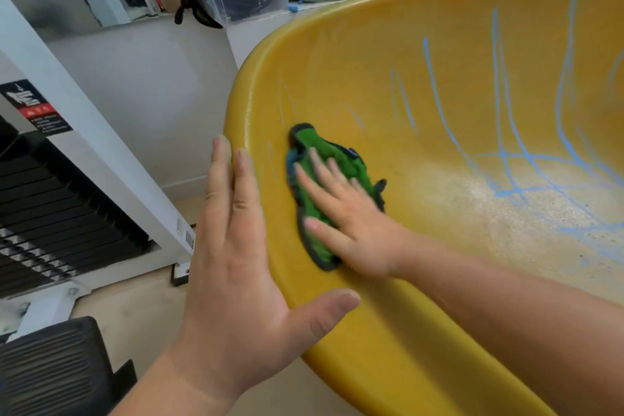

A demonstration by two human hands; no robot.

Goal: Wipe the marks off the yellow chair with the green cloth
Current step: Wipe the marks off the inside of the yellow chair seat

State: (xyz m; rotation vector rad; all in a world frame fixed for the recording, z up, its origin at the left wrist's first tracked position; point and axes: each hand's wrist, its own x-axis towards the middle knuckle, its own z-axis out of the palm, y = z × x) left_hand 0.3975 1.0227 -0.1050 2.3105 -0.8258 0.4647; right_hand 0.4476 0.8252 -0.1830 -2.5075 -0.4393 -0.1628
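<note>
Left hand (233, 263) lies flat against the outer left rim of the yellow chair (422, 84), fingers straight, thumb resting over the edge, grasping nothing. Green cloth (312, 145) sits on the inner left wall, pressed under the right hand (351, 223), fingers spread flat. Blue marks (506, 159) cover the shell to the right.

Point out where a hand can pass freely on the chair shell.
Free: yellow chair shell above the green cloth, up to the top rim, left of the bold blue marks. Crowded: left rim under the left hand; cloth patch under the right hand.
</note>
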